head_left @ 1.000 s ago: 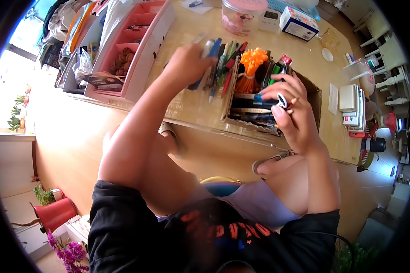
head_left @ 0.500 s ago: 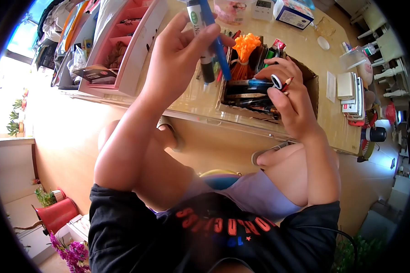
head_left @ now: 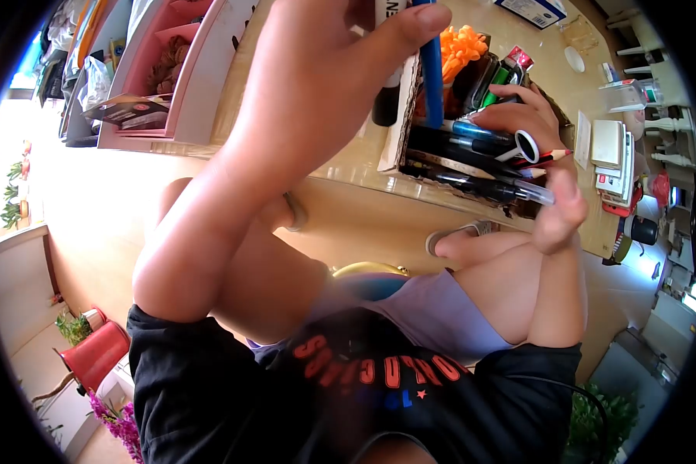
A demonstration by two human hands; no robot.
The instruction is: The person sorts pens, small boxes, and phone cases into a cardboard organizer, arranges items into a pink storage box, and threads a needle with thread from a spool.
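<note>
My left hand (head_left: 317, 85), large and close to the camera, grips a blue pen (head_left: 432, 81) and a white marker with a black end (head_left: 387, 100). The blue pen's lower end is over the left part of a cardboard box (head_left: 398, 131). Inside the box are dark pens (head_left: 464, 182), a green marker (head_left: 496, 83), pencils (head_left: 545, 158), a white ring-shaped item (head_left: 527, 145) and an orange bundle (head_left: 462, 50). At the box's right side my right hand (head_left: 547, 131) has its thumb apart from its fingers, near the pen ends.
A pink compartment organizer (head_left: 201, 77) stands on the left of the table. To the right are a stack of books or papers (head_left: 607, 145) and a black-lidded container (head_left: 640, 230). A blue and white box (head_left: 532, 11) is at the far edge.
My left hand has lifted the blue pen and white marker from the table pile and moved right to the box. My right hand's thumb has spread away from its fingers. The view has shifted.
</note>
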